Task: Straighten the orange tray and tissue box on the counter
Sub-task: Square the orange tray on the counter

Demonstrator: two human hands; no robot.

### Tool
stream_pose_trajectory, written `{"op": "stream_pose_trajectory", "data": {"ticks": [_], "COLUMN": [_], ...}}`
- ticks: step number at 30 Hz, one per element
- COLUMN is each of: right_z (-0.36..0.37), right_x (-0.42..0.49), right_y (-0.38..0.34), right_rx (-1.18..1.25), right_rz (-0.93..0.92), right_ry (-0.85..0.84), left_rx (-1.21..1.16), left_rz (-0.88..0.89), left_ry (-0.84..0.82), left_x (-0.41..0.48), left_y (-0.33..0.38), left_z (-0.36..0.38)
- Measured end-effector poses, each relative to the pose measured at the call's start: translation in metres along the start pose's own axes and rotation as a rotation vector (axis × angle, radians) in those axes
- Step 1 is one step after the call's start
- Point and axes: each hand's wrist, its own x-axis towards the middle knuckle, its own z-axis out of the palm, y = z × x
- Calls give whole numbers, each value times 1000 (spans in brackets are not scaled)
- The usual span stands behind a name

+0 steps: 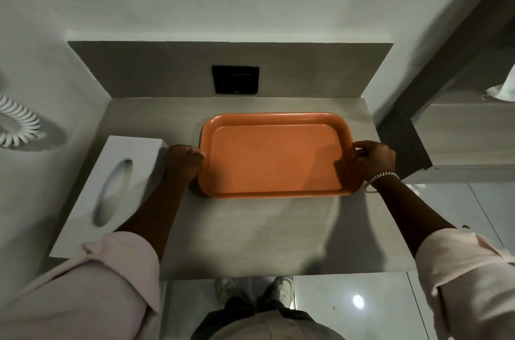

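An empty orange tray lies flat on the grey counter, its long sides roughly parallel to the back wall. My left hand grips the tray's left rim, fingers curled around the edge. My right hand, with a silver bracelet at the wrist, pinches the right rim. A white tissue box with an oval slot lies at the counter's left side, angled so that its near end points left. My left forearm passes beside the box's right edge.
A black wall socket sits in the backsplash behind the tray. A white coiled cord hangs on the left wall. To the right a grey shelf unit adjoins the counter. My shoes show below the front edge.
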Motion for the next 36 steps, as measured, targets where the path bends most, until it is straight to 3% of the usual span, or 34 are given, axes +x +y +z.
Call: {"op": "stream_pose_trajectory", "data": {"ticks": [4, 7, 10, 12, 15, 22, 36], "right_z": [7, 9, 17, 33, 62, 93, 103], "right_x": [-2, -15, -50, -83, -129, -167, -149], "right_y": [5, 8, 6, 8, 11, 6, -1], "right_rx": [32, 16, -38, -118, -277, -408, -430], "right_rz": [50, 31, -373, -602, -633, -671, -648], "right_ry": [-7, 9, 103, 46, -97, -145, -168], "left_rx": [-30, 13, 232, 310, 394, 608, 685], "left_rz": [-4, 97, 394, 628, 830, 824, 800], "left_ry": [-13, 23, 86, 60, -46, -198, -202], "left_x": [2, -15, -51, -88, -138, -170, -152], "left_y": [0, 3, -4, -13, -28, -39, -34], "left_z": [2, -1, 2, 13, 34, 64, 74]}}
